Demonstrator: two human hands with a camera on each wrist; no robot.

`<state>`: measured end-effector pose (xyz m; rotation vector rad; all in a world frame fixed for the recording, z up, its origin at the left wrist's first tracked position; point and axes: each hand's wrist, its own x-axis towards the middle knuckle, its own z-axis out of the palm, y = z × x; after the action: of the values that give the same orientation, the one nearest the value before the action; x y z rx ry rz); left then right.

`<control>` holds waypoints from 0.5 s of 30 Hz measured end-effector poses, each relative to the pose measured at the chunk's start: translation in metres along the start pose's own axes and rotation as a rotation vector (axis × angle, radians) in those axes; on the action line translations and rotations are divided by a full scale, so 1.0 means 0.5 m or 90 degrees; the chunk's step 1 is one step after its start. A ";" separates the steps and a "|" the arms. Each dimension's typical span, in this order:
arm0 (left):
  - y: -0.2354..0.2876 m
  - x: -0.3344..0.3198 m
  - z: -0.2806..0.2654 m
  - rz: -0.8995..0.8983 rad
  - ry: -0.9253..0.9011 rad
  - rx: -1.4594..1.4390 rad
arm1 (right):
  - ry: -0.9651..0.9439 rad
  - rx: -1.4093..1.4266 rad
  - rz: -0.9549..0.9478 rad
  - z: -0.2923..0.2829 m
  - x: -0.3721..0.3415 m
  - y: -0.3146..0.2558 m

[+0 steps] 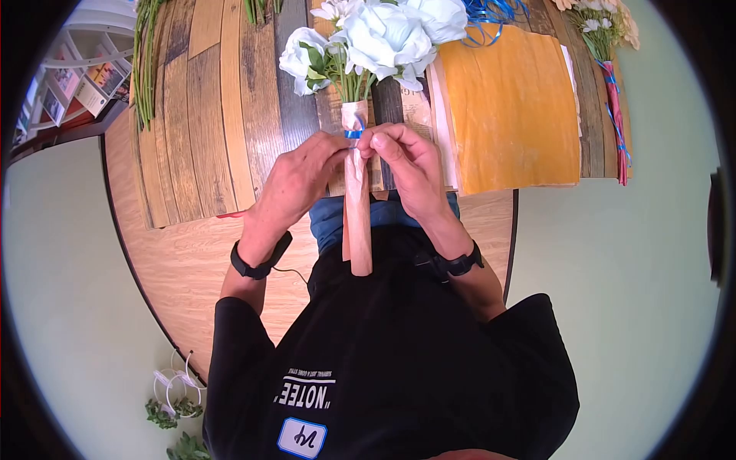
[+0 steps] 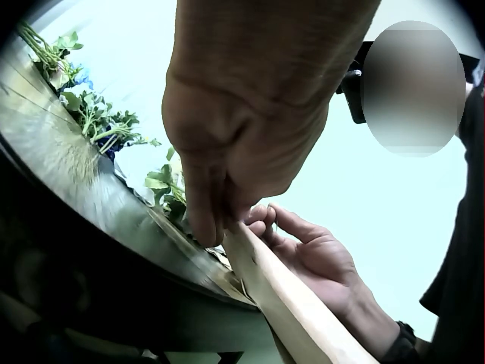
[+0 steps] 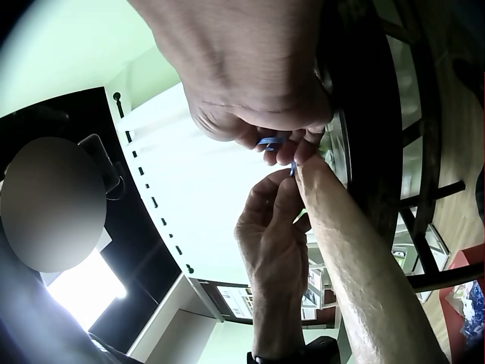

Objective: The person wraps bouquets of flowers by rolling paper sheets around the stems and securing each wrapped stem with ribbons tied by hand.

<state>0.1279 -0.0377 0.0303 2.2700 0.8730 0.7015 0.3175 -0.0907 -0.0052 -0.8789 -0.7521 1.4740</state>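
Observation:
A bouquet of pale blue-white artificial flowers (image 1: pixel 383 42) lies at the table's near edge, its stems wrapped in light brown paper (image 1: pixel 357 222) that reaches past the edge toward the person. Around the wrap, just below the flowers, runs a blue ribbon (image 1: pixel 353 134). My left hand (image 1: pixel 300 170) pinches the ribbon from the left of the wrap. From the other side my right hand (image 1: pixel 410 162) pinches it too, thumb against the fingers. In the right wrist view, bits of blue ribbon (image 3: pixel 270 142) show at the fingertips of both hands, which almost meet beside the wrap.
Orange wrapping paper (image 1: pixel 510 111) lies in a stack on the wooden table (image 1: pixel 211 123), right of the bouquet. Curled blue ribbon (image 1: pixel 494 15) sits behind it. A finished-looking bouquet with a pink wrap (image 1: pixel 613 107) lies at the far right; green stems (image 1: pixel 144 69) are at the left.

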 end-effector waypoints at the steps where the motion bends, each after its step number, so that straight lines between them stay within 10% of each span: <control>1: -0.004 0.003 -0.007 0.012 -0.010 0.015 | -0.001 -0.004 0.000 0.001 0.001 -0.001; 9: -0.020 0.000 -0.021 0.013 -0.011 0.050 | -0.012 -0.045 -0.004 0.014 0.009 -0.004; 15: -0.036 -0.021 -0.007 -0.251 0.102 -0.223 | -0.038 -0.115 0.000 0.025 0.017 -0.009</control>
<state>0.1115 -0.0329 0.0178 1.6872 1.1332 0.7873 0.3090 -0.0814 0.0041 -0.9742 -0.9414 1.4529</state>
